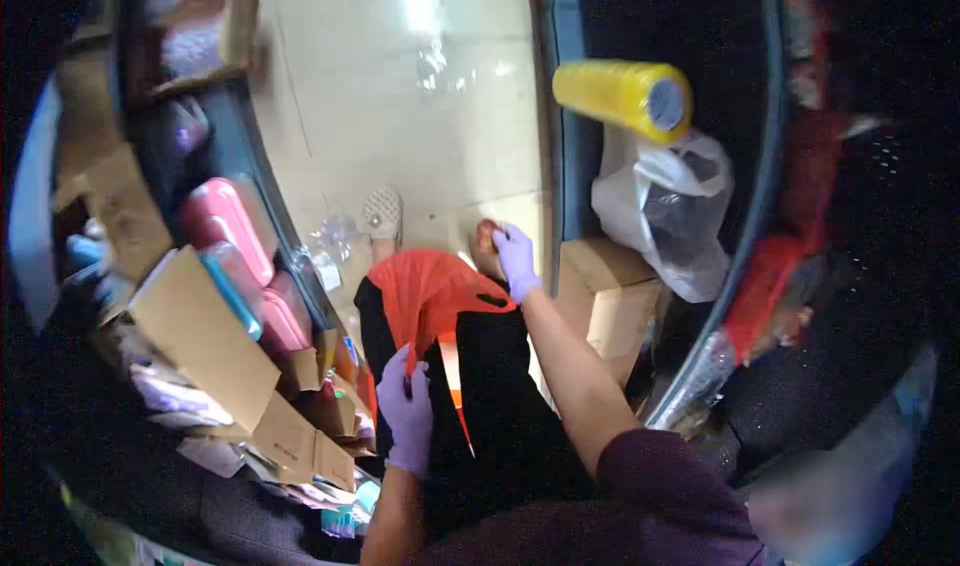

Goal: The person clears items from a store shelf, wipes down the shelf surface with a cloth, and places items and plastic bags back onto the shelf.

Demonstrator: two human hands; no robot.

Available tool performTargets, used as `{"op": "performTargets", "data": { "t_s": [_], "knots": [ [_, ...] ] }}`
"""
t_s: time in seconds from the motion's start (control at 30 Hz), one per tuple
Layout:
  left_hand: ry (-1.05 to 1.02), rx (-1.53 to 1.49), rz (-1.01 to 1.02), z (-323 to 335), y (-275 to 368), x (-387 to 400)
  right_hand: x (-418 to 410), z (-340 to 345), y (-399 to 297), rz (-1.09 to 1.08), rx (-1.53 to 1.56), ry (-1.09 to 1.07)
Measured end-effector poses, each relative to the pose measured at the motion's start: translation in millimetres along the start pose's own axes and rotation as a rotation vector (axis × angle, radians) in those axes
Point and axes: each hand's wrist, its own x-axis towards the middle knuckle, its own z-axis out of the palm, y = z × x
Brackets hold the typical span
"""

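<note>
A thin orange-red plastic bag [409,281] lies draped over my knees, with a dark handle slot towards its right side. My left hand [406,408], in a lilac glove, pinches a gathered strip of it above my lap. Beyond the bag's right edge, my gloved right hand [516,260] grips a small reddish-brown object [487,236] between thumb and fingers. Blur hides what exactly that object is. More orange-red material shows between my black trouser legs.
Open cardboard boxes [210,333] and pink cases [236,228] crowd the left. At right, a yellow pack of tape rolls [615,93] sits above a white plastic bag [660,206] and a cardboard box [607,288]. Clear plastic scraps [336,237] litter the tiled floor [390,130].
</note>
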Motion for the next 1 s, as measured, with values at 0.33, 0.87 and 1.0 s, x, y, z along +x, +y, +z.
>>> {"op": "performTargets", "data": {
  "t_s": [0.33,0.87,1.0],
  "knots": [
    [0.066,-0.476,0.090,-84.1,160.4,-68.6,-208.5,36.1,-275.8,-0.345,-0.402,-0.984],
    [0.233,-0.576,0.582,-177.2,263.6,-100.3,-218.1,152.9,-460.0,-1.224,-1.012,-0.880],
    [0.648,-0.559,0.683,-193.9,312.3,-96.2,-217.6,152.8,-518.0,-1.352,-1.304,-0.995]
  ]
}}
